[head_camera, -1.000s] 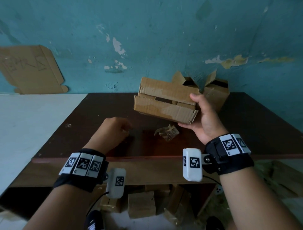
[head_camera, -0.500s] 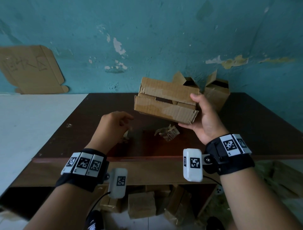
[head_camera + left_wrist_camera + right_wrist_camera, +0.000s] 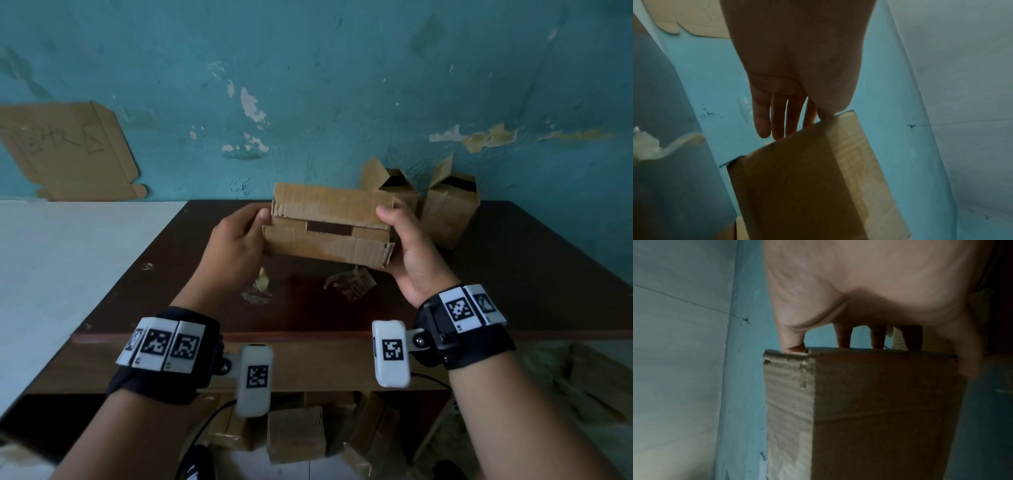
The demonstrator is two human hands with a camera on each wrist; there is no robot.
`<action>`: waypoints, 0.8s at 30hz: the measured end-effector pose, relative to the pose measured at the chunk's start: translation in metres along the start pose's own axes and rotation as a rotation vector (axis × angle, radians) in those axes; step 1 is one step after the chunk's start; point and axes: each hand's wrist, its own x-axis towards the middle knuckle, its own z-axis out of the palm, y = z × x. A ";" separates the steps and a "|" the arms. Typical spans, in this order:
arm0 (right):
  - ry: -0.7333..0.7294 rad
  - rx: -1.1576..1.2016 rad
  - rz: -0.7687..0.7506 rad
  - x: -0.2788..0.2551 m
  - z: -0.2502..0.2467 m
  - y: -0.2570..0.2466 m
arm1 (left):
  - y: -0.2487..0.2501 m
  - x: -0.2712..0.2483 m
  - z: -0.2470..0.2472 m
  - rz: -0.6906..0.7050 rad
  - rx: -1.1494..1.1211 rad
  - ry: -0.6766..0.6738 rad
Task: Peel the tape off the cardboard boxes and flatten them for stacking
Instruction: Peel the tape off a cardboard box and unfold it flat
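Note:
I hold a brown cardboard box (image 3: 329,222) above the dark table (image 3: 513,291), its loose flaps facing me with a dark gap between them. My left hand (image 3: 236,240) grips its left end, thumb on the front and fingers (image 3: 777,116) stretched behind. At the right end my right hand (image 3: 411,257) grips it, thumb on the upper flap and fingers (image 3: 877,337) over the far edge. The box fills the lower part of the left wrist view (image 3: 807,186) and the right wrist view (image 3: 879,402). Two crumpled tape scraps (image 3: 260,291) (image 3: 351,282) lie on the table under the box.
Two more boxes (image 3: 397,188) (image 3: 448,209) with raised flaps stand at the back of the table against the teal wall. A flattened cardboard sheet (image 3: 68,150) leans on the wall over a white surface (image 3: 68,274) at left. Several boxes (image 3: 294,435) sit on the floor under the table.
My left hand rose from the table, leaving a tape scrap behind, and took the box's left end. The box turned level and came closer to me.

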 end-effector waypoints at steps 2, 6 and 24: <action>0.030 0.002 -0.023 0.002 0.004 0.002 | 0.003 -0.001 0.002 -0.024 -0.056 0.009; 0.112 -0.053 -0.094 0.002 0.008 0.006 | 0.012 -0.004 0.004 -0.124 -0.178 -0.033; -0.018 -0.590 -0.056 0.011 0.015 -0.026 | 0.058 0.016 -0.004 -0.323 0.036 -0.065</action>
